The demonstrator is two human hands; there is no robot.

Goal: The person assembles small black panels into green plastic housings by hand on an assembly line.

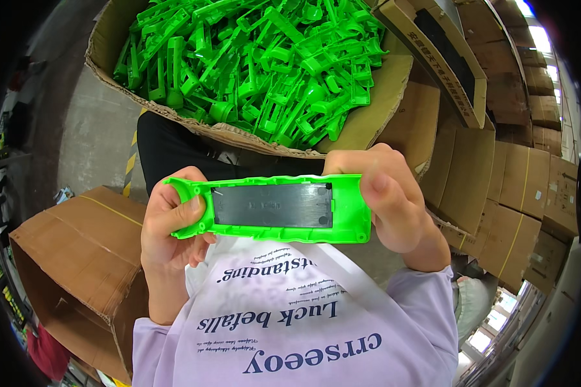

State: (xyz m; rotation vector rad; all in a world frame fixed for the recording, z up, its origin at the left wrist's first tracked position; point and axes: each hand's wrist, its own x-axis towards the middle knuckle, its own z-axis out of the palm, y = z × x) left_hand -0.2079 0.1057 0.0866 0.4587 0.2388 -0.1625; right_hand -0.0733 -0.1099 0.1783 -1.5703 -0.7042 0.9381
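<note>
Between my two hands is a long bright green plastic shell (271,235), held level in front of my shirt. A dark grey rectangular plate (271,205) sits inside its hollow. My left hand (171,219) grips the narrower, curved end, with the thumb over the inner face. At the wider, squared end my right hand (394,197) is closed, its thumb on the rim and fingers behind the shell. The fingers behind are partly hidden. Just beyond my hands stands a large cardboard box (219,134) heaped with similar green plastic shells (258,71).
An open cardboard box (77,226) stands at the left. More cartons (516,187) are stacked along the right. A tilted cardboard tray with a dark panel (442,55) leans at the upper right. Yellow-black tape (132,158) marks the floor at the left.
</note>
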